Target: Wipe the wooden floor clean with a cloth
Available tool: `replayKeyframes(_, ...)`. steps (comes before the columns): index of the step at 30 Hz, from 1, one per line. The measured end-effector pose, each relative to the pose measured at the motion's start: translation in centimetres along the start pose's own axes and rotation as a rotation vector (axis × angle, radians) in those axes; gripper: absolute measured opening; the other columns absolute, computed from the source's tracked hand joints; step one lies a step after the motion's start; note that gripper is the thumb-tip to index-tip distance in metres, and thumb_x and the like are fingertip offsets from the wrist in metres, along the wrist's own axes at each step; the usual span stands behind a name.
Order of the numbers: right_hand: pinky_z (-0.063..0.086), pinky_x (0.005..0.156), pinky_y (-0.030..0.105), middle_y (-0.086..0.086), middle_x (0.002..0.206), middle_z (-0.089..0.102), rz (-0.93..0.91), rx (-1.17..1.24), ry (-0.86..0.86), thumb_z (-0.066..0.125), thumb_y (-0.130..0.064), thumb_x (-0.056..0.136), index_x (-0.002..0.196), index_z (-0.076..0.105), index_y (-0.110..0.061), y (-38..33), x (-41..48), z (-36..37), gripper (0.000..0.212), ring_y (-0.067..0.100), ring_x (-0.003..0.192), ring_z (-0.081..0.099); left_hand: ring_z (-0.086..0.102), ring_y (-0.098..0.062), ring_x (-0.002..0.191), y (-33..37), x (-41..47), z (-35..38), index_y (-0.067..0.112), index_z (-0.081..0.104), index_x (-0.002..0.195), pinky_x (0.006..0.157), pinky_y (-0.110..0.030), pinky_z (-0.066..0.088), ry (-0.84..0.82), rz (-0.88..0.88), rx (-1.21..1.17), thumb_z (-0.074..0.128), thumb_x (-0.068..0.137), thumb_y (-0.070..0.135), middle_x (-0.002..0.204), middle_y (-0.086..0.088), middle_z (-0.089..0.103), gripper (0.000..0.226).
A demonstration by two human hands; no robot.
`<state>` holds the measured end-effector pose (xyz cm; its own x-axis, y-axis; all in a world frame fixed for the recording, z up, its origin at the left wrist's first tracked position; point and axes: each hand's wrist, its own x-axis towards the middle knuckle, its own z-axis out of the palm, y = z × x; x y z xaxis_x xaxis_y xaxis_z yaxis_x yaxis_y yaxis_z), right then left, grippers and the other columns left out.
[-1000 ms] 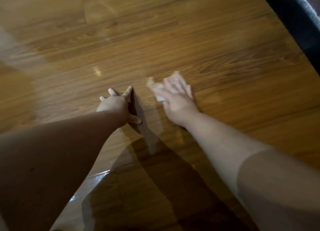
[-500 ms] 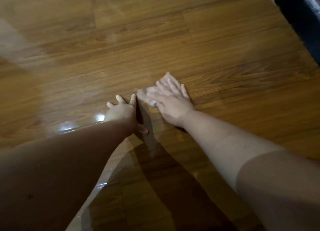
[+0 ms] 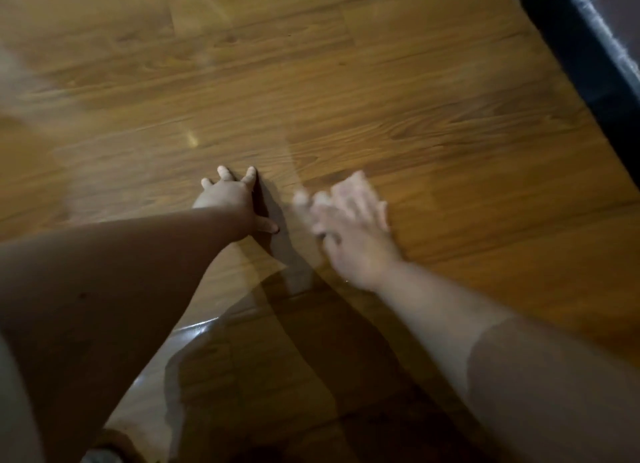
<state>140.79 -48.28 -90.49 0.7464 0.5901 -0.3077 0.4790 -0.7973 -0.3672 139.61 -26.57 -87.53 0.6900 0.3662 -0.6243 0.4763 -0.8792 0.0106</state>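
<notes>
Pale cloth (image 3: 306,202), blurred, flat on the wooden floor (image 3: 433,123), pinned beneath the right hand (image 3: 353,230) and showing only at its left side. Fingers (image 3: 360,188) there stretched out straight, pressing down rather than curled round it. Just beside, apart from the cloth, left hand (image 3: 230,199) braced on the boards, fingers splayed, holding nothing. Dark raised edge (image 3: 575,53) across the far right corner.

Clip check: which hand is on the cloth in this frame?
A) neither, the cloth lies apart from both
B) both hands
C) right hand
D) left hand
C: the right hand, blurred, lies over the pale cloth, while the left hand is planted bare on the wooden floor.
</notes>
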Motion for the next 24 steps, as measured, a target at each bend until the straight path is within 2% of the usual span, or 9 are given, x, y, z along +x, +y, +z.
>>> replayKeyframes(2,-0.016,0.112,0.044,-0.015,0.161,-0.003,-0.221,-0.017,-0.089,0.037,-0.032,0.096,0.148,0.022,-0.047,-0.5,-1.3,0.6,0.055,0.014,0.147,-0.014,0.015,-0.042,0.142,-0.1,-0.1,0.4,0.032,0.004,0.153,0.106,-0.052,0.036,0.054,0.028,0.041,0.066,0.077,0.061,0.16,-0.014,0.0,0.102)
replayKeyframes(4,-0.009,0.115,0.046,-0.012,0.162,0.004,-0.194,-0.043,-0.011,0.042,-0.028,0.094,0.148,0.026,-0.045,2.2,-3.0,0.4,0.058,0.015,0.148,-0.007,0.016,-0.038,0.143,-0.2,-1.8,1.8,0.031,0.008,0.153,0.105,-0.048,0.035,0.098,0.066,0.09,0.057,0.084,0.06,0.16,-0.012,0.004,0.089)
replayKeyframes(9,0.0,0.115,0.056,-0.002,0.163,-0.004,0.846,0.155,0.226,0.04,-0.041,0.095,0.152,0.012,-0.04,9.8,-7.9,-1.5,0.063,0.028,0.148,-0.013,0.014,-0.033,0.143,-0.9,-6.1,5.4,0.031,0.011,0.153,0.105,-0.044,0.035,0.069,0.133,0.095,0.055,0.086,0.06,0.16,-0.009,0.003,0.086)
replayKeyframes(10,0.0,0.115,0.057,0.0,0.162,-0.007,0.939,0.22,0.227,0.039,-0.044,0.095,0.153,0.009,-0.04,9.0,-8.0,-1.1,0.065,0.03,0.147,-0.013,0.013,-0.032,0.143,-0.9,-6.5,5.8,0.032,0.011,0.153,0.105,-0.045,0.035,0.067,0.14,0.108,0.056,0.085,0.06,0.16,-0.009,0.002,0.086)
replayKeyframes(12,-0.002,0.114,0.058,0.003,0.162,-0.01,0.804,0.123,0.152,0.042,-0.043,0.092,0.153,0.005,-0.037,6.3,-10.3,0.3,0.071,0.031,0.147,-0.013,0.012,-0.032,0.143,-0.3,-8.4,6.9,0.033,0.01,0.153,0.105,-0.046,0.034,0.057,0.149,0.113,0.055,0.086,0.06,0.16,-0.009,0.0,0.085)
replayKeyframes(17,-0.02,0.109,0.049,-0.011,0.16,-0.015,-0.21,-0.003,-0.245,0.04,-0.033,0.094,0.15,0.007,-0.046,-0.4,-16.7,4.9,0.067,0.017,0.142,-0.029,0.007,-0.034,0.145,0.4,-12.4,9.4,0.035,0.008,0.152,0.109,-0.045,0.03,0.001,0.166,0.112,0.058,0.083,0.061,0.16,-0.009,-0.004,0.089)
replayKeyframes(19,-0.017,0.112,0.047,-0.013,0.159,-0.014,-0.328,-0.131,-0.271,0.04,-0.035,0.096,0.151,0.012,-0.044,1.3,-18.9,4.8,0.063,0.012,0.142,-0.026,0.004,-0.034,0.146,0.3,-14.1,10.6,0.036,0.008,0.152,0.112,-0.044,0.026,-0.025,0.166,0.115,0.06,0.082,0.06,0.161,-0.008,-0.006,0.091)
replayKeyframes(21,-0.008,0.115,0.049,-0.009,0.161,-0.012,-0.131,-0.296,-0.186,0.036,-0.04,0.096,0.153,0.011,-0.039,5.3,-20.8,4.0,0.062,0.017,0.145,-0.02,0.002,-0.034,0.146,0.2,-16.1,11.9,0.037,0.007,0.152,0.113,-0.045,0.023,-0.04,0.164,0.104,0.063,0.081,0.059,0.16,-0.008,-0.008,0.093)
replayKeyframes(24,0.0,0.116,0.05,-0.004,0.162,-0.006,0.552,-0.256,-0.076,0.032,-0.052,0.097,0.153,0.007,-0.038,12.2,-23.2,1.0,0.063,0.028,0.147,-0.013,0.002,-0.036,0.145,0.2,-18.3,13.7,0.036,0.004,0.152,0.115,-0.048,0.019,-0.05,0.164,0.151,0.063,0.08,0.06,0.159,-0.012,-0.01,0.096)
